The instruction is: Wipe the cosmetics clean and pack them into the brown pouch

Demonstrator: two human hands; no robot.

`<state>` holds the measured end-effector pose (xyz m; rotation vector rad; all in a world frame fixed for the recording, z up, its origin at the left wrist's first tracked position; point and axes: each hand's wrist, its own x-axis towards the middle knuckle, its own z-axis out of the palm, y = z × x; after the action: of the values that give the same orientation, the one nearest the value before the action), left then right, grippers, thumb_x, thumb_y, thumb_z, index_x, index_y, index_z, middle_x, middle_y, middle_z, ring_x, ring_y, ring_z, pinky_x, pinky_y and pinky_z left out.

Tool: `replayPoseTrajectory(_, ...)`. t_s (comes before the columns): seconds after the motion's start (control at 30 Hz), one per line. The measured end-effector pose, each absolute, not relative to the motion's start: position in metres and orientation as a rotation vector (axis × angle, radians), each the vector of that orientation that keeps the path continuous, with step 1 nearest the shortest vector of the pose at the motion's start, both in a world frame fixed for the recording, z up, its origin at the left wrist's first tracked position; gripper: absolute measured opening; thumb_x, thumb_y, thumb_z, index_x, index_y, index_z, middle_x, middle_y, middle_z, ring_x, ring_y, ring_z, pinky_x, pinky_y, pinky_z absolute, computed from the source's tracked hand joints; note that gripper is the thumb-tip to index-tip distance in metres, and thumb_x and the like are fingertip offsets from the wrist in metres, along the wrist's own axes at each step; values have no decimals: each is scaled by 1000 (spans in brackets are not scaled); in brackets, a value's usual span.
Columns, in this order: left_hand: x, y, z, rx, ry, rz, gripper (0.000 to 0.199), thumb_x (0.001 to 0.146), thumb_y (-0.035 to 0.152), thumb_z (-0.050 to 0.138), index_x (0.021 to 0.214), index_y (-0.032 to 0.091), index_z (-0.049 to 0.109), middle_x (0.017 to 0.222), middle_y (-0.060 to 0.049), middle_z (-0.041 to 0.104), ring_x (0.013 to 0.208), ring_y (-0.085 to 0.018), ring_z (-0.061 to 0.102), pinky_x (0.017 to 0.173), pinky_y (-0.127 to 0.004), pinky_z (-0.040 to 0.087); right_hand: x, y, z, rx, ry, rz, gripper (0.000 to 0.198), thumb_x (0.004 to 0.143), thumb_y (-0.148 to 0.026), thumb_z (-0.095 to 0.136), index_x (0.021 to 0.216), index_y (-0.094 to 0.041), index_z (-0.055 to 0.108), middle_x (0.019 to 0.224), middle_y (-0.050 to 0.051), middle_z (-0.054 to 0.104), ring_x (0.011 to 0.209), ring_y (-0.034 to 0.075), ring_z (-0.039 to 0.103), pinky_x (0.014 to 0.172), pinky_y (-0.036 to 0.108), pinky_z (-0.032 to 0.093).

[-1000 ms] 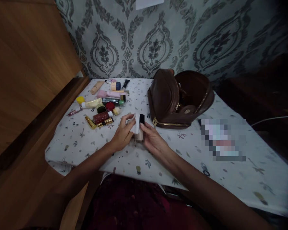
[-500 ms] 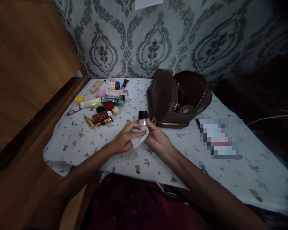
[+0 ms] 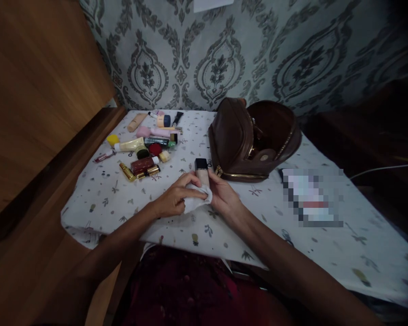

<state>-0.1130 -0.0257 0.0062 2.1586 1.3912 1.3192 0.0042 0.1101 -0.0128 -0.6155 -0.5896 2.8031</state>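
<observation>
A foundation bottle (image 3: pixel 202 174) with a square black cap stands upright between my hands, its lower part hidden. My right hand (image 3: pixel 225 194) grips it from the right, thumb along its side. Pinched in my left hand (image 3: pixel 172 197) is a white wipe (image 3: pixel 194 203), pressed against the lower front of the bottle with the index finger stretched across it. Just beyond my hands, to the right, an open brown cosmetic bag (image 3: pixel 233 140) sits with its zipped lid up; several things inside are dim.
Several cosmetics lie at the left: gold lipstick tubes (image 3: pixel 126 172), a dark red bottle (image 3: pixel 143 165), a cream tube (image 3: pixel 131 145) and a pink brush (image 3: pixel 159 132). A blurred-out flat object (image 3: pixel 308 197) lies at the right. Behind the table is a patterned wall (image 3: pixel 219 68); a wooden cabinet (image 3: pixel 44 68) borders the left.
The bottle has turned a little, so more of its beige body shows below the cap. The wipe and left fingers have slid slightly lower and rightward on it.
</observation>
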Motion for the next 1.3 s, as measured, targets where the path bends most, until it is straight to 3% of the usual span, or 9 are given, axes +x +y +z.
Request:
replayPoseTrajectory(0.33,-112,-26,6,2087,1424,1424,17,89,22,63,101,21,74,107,-10,54,105,-22,57,92,-38,49,5,100,-4,-678,-541,2803,12,90,-24,62,83,-15,67,81,5,74,73,16,68,65,25,59)
replayPoseTrajectory(0.47,-114,-25,3,2048,1511,1518,21,90,22,62,107,23,73,108,-9,55,104,-20,58,89,-36,50,6,99,-8,-646,-538,2827,9,88,-22,65,82,-15,66,69,0,70,58,12,64,57,21,56)
replayPoseTrajectory(0.7,-119,-21,-3,1988,1866,1680,49,86,5,46,128,23,61,117,-8,51,112,-21,52,98,-40,45,5,92,-6,-542,-638,2780,5,87,-22,67,89,-18,68,75,0,73,63,13,66,59,24,57)
replayPoseTrajectory(0.83,-118,-21,-4,1975,1962,1591,50,80,2,44,125,18,59,116,-10,50,111,-23,50,98,-40,45,4,92,-6,-617,-648,2729,4,88,-21,67,88,-17,68,73,-1,73,60,12,64,58,23,57)
replayPoseTrajectory(0.97,-116,-23,-2,2039,1828,1511,51,75,-2,43,120,16,60,115,-10,49,110,-22,51,96,-39,47,1,95,-10,-628,-584,2681,1,85,-17,69,86,-17,68,71,-2,72,59,10,64,57,19,54)
replayPoseTrajectory(1.13,-109,-23,-1,2157,1562,1445,54,80,-2,44,125,22,61,114,-10,50,111,-22,53,94,-39,48,0,106,-18,-604,-582,2680,13,79,-17,74,72,-18,63,60,-5,67,52,9,59,50,19,51)
replayPoseTrajectory(1.3,-102,-23,1,2184,1408,1425,50,86,0,47,126,26,63,112,-9,51,111,-20,54,94,-38,50,0,111,-16,-728,-467,2716,17,86,-22,67,71,-16,63,61,-1,68,56,11,62,54,21,55)
